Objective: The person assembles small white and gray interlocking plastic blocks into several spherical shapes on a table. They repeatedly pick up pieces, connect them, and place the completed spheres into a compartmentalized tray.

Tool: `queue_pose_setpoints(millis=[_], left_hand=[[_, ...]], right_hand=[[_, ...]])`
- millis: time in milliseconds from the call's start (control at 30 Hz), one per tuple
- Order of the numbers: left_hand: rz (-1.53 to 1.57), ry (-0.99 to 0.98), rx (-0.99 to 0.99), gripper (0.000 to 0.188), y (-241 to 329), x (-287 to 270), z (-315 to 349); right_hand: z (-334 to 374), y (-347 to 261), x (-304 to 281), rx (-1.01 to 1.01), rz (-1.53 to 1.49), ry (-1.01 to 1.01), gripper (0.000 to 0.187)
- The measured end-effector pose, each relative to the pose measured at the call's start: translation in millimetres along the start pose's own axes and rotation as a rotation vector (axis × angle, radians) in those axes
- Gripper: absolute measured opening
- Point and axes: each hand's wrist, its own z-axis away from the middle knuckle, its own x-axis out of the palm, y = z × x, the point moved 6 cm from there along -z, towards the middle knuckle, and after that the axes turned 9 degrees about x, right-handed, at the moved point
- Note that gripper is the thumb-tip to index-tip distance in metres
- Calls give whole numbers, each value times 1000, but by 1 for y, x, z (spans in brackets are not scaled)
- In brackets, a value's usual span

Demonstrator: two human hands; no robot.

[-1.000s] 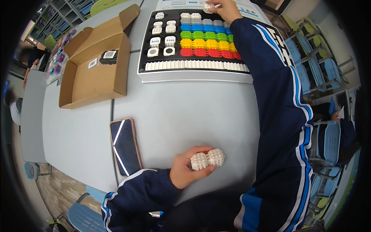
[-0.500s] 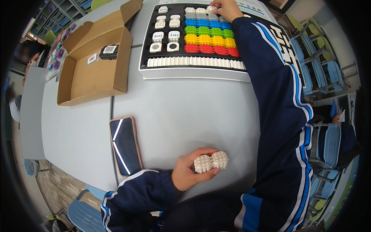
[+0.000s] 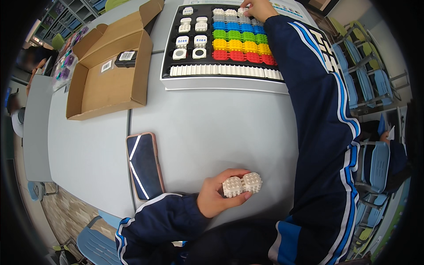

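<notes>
Close to my body, my left hand (image 3: pixel 212 196) is wrapped round two joined white studded blocks (image 3: pixel 242 184), their knobbly faces turned up. My right arm stretches far forward over the open kit box (image 3: pixel 221 84). There my right hand (image 3: pixel 261 9) pinches a white studded block (image 3: pixel 242 10) at the end of the far row, and this block still sits among its neighbours. Below that row lie rows of clear grey, blue (image 3: pixel 233 27), green, yellow (image 3: pixel 234 45) and red blocks (image 3: pixel 236 55). White cube modules (image 3: pixel 200 41) fill the box's left side.
White ribbed strips (image 3: pixel 221 70) line the box's near edge. A phone (image 3: pixel 145 167) lies left of my left hand on the grey table (image 3: pixel 212 123). Farther left stands an open cardboard box (image 3: pixel 95 88) with a black packaged item (image 3: pixel 125 59) inside. Chairs (image 3: pixel 375 165) stand at the right.
The view has shifted very slightly. My left hand keeps its hold on the joined blocks, and my right fingers stay at the same white block in the far row.
</notes>
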Motion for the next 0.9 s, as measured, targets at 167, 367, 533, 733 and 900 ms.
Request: queue_pose_setpoints(millis=[167, 367, 533, 733, 900], left_hand=[[-11, -8, 24, 46, -1, 1, -1], [-27, -5, 24, 45, -3, 0, 0], [-63, 4, 42, 42, -1, 1, -1], [-80, -19, 12, 43, -1, 3, -5], [60, 109, -37, 40, -1, -7, 3]], right_hand=[[-7, 11, 14, -45, 72, 10, 22], [-2, 12, 20, 112, 9, -109, 20], [9, -6, 14, 113, 457, -177, 33], [37, -40, -18, -71, 409, -4, 40], [162, -181, -70, -293, -394, -400, 25]])
